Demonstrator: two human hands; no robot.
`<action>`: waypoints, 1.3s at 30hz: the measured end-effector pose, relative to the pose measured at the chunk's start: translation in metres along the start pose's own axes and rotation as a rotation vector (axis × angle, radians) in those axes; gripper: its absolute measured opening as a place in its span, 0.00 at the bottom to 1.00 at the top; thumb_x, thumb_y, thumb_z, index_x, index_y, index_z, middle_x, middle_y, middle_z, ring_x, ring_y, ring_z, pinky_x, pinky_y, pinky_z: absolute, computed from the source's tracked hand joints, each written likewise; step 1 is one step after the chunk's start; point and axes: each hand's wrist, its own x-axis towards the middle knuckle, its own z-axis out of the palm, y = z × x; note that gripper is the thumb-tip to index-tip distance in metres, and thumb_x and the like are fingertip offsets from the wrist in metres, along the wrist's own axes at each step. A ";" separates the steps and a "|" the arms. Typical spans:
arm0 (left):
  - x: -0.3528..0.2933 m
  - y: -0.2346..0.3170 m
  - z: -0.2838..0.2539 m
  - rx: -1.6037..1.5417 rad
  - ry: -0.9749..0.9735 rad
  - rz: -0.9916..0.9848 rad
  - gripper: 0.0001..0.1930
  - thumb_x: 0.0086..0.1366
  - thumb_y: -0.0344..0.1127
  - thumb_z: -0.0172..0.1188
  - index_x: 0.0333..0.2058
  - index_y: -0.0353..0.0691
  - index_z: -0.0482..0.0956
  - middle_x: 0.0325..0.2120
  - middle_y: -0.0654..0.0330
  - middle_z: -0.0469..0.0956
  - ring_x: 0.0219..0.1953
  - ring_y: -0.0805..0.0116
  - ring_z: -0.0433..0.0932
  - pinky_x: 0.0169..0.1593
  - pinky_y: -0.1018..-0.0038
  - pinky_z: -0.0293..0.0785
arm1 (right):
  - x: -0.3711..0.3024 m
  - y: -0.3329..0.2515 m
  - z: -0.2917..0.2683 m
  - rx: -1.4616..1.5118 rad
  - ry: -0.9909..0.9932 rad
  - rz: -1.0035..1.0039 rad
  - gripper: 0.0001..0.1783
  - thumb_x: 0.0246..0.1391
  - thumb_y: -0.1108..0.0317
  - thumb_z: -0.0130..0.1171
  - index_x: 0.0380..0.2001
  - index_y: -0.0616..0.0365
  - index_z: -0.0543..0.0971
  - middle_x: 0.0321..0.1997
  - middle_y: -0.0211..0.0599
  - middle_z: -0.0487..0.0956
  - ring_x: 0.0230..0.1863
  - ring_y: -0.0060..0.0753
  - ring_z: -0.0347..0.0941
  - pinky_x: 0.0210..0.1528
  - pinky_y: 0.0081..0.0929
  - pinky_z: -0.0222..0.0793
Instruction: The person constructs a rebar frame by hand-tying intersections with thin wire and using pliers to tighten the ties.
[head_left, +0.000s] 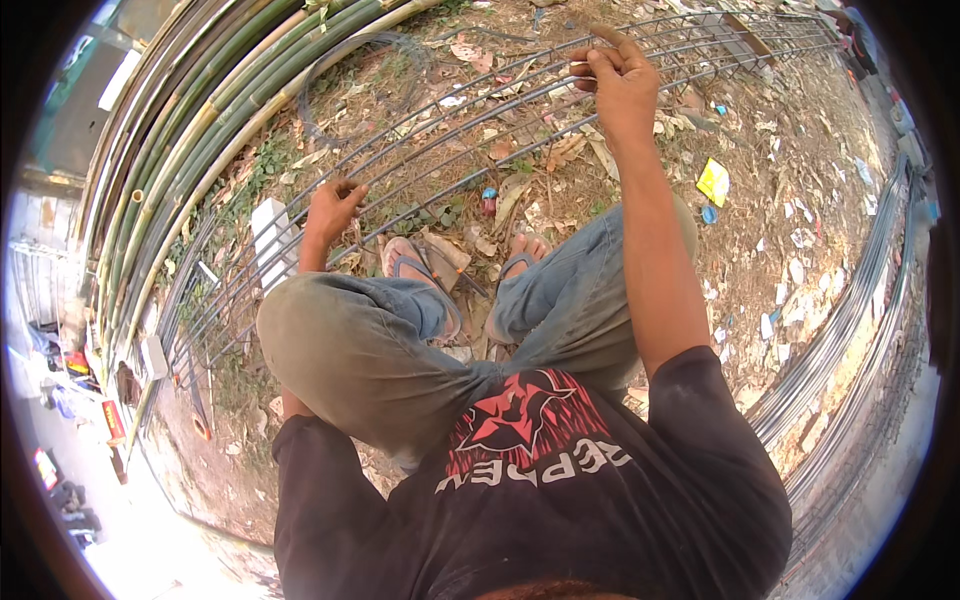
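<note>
A long cage of steel reinforcing bars (470,125) stretches from the lower left to the far upper right, in front of my bent knees. My left hand (333,208) is at the cage's near-left bars, its fingers curled; whatever lies in them is hidden. Farther along, my right hand (627,85) is raised at the bars, the arm stretched out. Its thumb and fingers are drawn together in a pinch, with one finger reaching forward. Anything between those fingertips is too small to make out.
Green bamboo poles (215,120) lie stacked at the left. A white block (270,243) sits under the bars, and a wooden piece (745,38) is at their far end. Loose steel rods (850,300) run along the right. Dry leaves, scraps and a yellow wrapper (713,182) litter the ground.
</note>
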 end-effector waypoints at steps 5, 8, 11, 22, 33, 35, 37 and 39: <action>-0.005 0.128 -0.033 -0.111 -0.032 0.478 0.22 0.69 0.50 0.60 0.49 0.36 0.80 0.38 0.56 0.83 0.38 0.70 0.80 0.40 0.71 0.76 | -0.022 -0.019 0.023 -0.195 -0.424 -0.085 0.18 0.66 0.74 0.52 0.58 0.54 0.77 0.37 0.35 0.85 0.37 0.23 0.81 0.39 0.24 0.78; -0.021 0.208 -0.042 0.030 0.096 0.831 0.25 0.69 0.53 0.59 0.52 0.37 0.79 0.43 0.54 0.83 0.45 0.66 0.80 0.49 0.67 0.76 | -0.036 -0.044 0.042 -0.139 -0.652 -0.168 0.18 0.66 0.71 0.53 0.57 0.52 0.79 0.37 0.34 0.85 0.37 0.23 0.81 0.40 0.24 0.78; -0.047 0.257 -0.052 0.281 -0.087 0.920 0.26 0.72 0.55 0.55 0.59 0.41 0.76 0.53 0.54 0.79 0.52 0.60 0.79 0.57 0.62 0.74 | -0.042 -0.078 0.044 -0.024 -0.563 -0.232 0.15 0.65 0.69 0.54 0.52 0.54 0.82 0.32 0.33 0.85 0.34 0.23 0.78 0.40 0.25 0.75; -0.105 0.301 -0.066 -0.056 -0.024 0.811 0.12 0.65 0.37 0.63 0.31 0.33 0.78 0.18 0.61 0.71 0.24 0.76 0.69 0.30 0.71 0.67 | -0.069 -0.197 -0.016 -0.455 -0.693 -0.169 0.18 0.63 0.71 0.55 0.55 0.60 0.78 0.39 0.38 0.84 0.44 0.28 0.80 0.47 0.29 0.74; 0.009 0.252 -0.092 0.088 0.008 0.815 0.22 0.73 0.49 0.56 0.50 0.33 0.78 0.39 0.57 0.82 0.41 0.67 0.78 0.47 0.70 0.75 | -0.025 -0.157 0.006 -0.637 -0.433 -0.265 0.12 0.63 0.67 0.54 0.44 0.59 0.81 0.29 0.37 0.81 0.31 0.31 0.77 0.36 0.28 0.71; 0.058 0.194 -0.085 0.172 -0.020 0.684 0.25 0.72 0.53 0.56 0.55 0.37 0.77 0.46 0.55 0.80 0.49 0.63 0.78 0.53 0.66 0.74 | -0.021 -0.143 -0.012 -0.518 -0.403 -0.110 0.15 0.67 0.68 0.53 0.52 0.56 0.82 0.29 0.30 0.82 0.34 0.20 0.76 0.40 0.21 0.71; 0.111 0.134 -0.070 0.214 -0.045 0.476 0.28 0.71 0.56 0.55 0.60 0.42 0.75 0.54 0.52 0.78 0.57 0.57 0.77 0.61 0.63 0.71 | -0.019 -0.134 -0.032 -0.449 -0.233 -0.128 0.14 0.67 0.68 0.53 0.50 0.60 0.82 0.23 0.29 0.77 0.35 0.22 0.77 0.45 0.25 0.71; 0.151 0.071 -0.037 0.148 -0.046 0.342 0.26 0.70 0.54 0.57 0.59 0.43 0.76 0.53 0.51 0.80 0.56 0.57 0.78 0.60 0.62 0.72 | -0.014 -0.124 -0.045 -0.458 -0.080 -0.140 0.14 0.67 0.69 0.53 0.48 0.64 0.82 0.21 0.29 0.73 0.36 0.22 0.77 0.49 0.26 0.69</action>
